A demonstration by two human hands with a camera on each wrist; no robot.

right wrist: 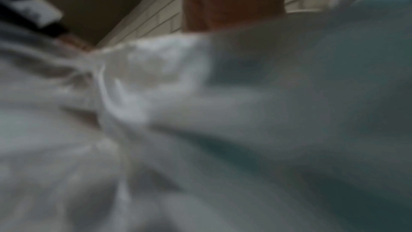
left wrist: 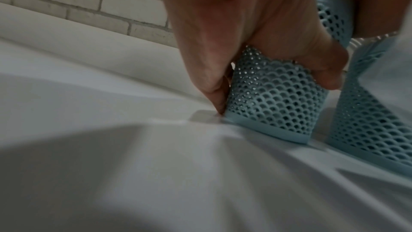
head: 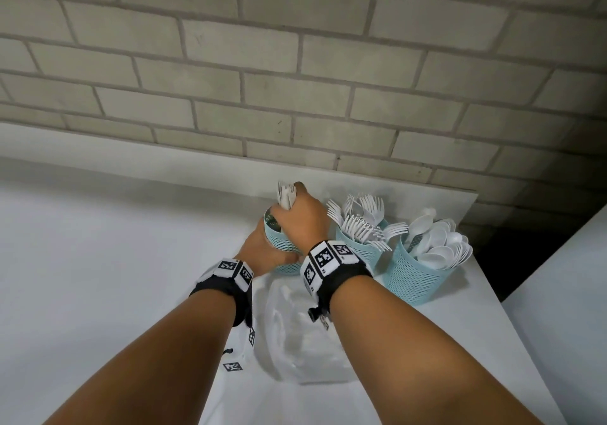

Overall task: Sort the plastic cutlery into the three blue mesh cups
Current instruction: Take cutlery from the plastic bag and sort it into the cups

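Note:
Three blue mesh cups stand in a row on the white table near the brick wall. My left hand [head: 262, 247] grips the leftmost cup [head: 285, 246] around its side; the left wrist view shows the fingers [left wrist: 289, 45] wrapped round that cup [left wrist: 274, 101], which sits tilted on the cloth. My right hand [head: 303, 216] holds a bundle of white plastic knives [head: 286, 194] upright over that cup's mouth. The middle cup [head: 359, 249] holds white forks [head: 361, 217]. The right cup [head: 417, 273] holds white spoons [head: 440, 244]. The right wrist view is blurred.
A crumpled clear plastic bag [head: 302, 329] lies on the table under my right forearm. The table's right edge [head: 492, 296] drops off just beyond the spoon cup, with a dark gap and another white surface [head: 565, 309] past it. The brick wall [head: 295, 80] stands behind the cups.

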